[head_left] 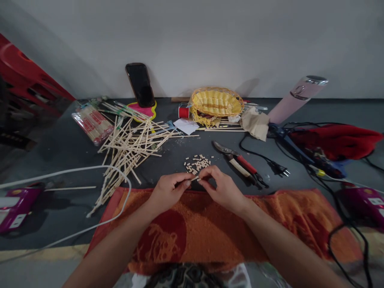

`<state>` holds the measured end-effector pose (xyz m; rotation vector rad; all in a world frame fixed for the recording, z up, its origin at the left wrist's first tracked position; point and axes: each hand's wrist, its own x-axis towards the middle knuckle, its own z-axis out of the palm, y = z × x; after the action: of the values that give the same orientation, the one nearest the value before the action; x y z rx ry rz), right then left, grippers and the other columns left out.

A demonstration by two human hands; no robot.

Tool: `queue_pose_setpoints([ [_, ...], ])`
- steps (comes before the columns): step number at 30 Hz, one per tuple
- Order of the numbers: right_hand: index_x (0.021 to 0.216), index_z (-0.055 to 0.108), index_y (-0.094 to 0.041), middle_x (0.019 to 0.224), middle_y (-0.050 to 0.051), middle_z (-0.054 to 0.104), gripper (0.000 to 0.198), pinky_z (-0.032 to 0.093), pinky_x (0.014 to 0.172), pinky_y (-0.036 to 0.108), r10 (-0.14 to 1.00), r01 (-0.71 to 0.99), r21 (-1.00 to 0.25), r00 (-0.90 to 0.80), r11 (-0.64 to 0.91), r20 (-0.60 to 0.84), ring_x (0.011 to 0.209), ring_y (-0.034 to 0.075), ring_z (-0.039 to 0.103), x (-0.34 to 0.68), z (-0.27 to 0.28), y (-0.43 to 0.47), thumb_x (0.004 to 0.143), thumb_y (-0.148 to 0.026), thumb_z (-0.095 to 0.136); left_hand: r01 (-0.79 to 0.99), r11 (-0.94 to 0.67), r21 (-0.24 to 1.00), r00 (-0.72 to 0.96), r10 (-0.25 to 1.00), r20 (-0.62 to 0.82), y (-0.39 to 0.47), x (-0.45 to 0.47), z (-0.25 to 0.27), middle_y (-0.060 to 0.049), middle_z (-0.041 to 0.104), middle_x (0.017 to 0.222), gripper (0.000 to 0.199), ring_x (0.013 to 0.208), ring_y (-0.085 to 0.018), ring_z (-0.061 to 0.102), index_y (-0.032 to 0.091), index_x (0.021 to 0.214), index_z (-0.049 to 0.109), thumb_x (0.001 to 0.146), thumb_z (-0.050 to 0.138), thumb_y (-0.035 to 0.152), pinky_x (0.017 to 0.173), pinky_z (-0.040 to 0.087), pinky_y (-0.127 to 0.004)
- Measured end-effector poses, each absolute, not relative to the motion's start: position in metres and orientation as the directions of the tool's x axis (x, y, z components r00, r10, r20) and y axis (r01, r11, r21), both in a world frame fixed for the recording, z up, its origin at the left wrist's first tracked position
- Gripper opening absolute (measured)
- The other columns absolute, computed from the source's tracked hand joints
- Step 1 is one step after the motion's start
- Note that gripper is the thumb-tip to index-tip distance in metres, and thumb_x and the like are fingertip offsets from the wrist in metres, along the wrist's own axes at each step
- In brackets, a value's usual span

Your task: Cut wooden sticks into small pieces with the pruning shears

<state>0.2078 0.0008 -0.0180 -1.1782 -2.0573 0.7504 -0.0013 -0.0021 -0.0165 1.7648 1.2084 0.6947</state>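
My left hand [174, 187] pinches a short piece of wooden stick [195, 178] between thumb and forefinger. Opposite it, my right hand [220, 185] is closed in a pinch near the other end of that piece; whether it grips the same piece or another small one I cannot tell. Just beyond my fingertips lies a small heap of cut stick pieces [198, 163] on the dark tabletop. Pruning shears [240, 163] with red and pale handles rest right of the heap. Under my wrists spreads an orange towel [210, 228].
Loose wooden sticks [129, 146] sprawl at the left beside a wrapped pack [93, 124]. A phone [141, 85] leans on the wall. Behind are a yellow basket [217, 103] and red thread spool [184, 112]. A pink flask [295, 100], plug [279, 169] and cords lie right; a white cable [90, 167] crosses left.
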Motion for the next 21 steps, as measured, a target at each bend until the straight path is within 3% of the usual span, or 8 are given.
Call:
queue_pose_setpoints([
  [16,0.097,0.053,-0.022,0.091,0.002,0.062,0.011,0.049,0.08,0.029,0.869,0.501,-0.727,-0.407,0.47,0.281,0.085,0.015,0.061,0.2102,-0.0207,0.0022,0.088,-0.017,0.055,0.473,-0.196,0.859,0.41,0.912,-0.017,-0.0028,-0.0016,-0.0225,-0.002,0.075,0.099,0.027,0.087,-0.015,0.069,0.022,0.11,0.07,0.091,0.051,0.025,0.079,0.051,-0.024],
  [21,0.095,0.053,-0.022,0.089,0.002,0.063,0.009,0.049,0.077,0.028,0.851,0.51,-0.695,-0.428,0.506,0.305,0.083,0.015,0.06,0.2099,-0.0207,0.0024,0.089,-0.018,0.056,0.466,-0.269,0.843,0.428,0.902,0.052,-0.003,0.0001,-0.0189,-0.001,0.074,0.101,0.023,0.088,-0.014,0.068,0.022,0.106,0.07,0.09,0.053,0.023,0.077,0.049,-0.022],
])
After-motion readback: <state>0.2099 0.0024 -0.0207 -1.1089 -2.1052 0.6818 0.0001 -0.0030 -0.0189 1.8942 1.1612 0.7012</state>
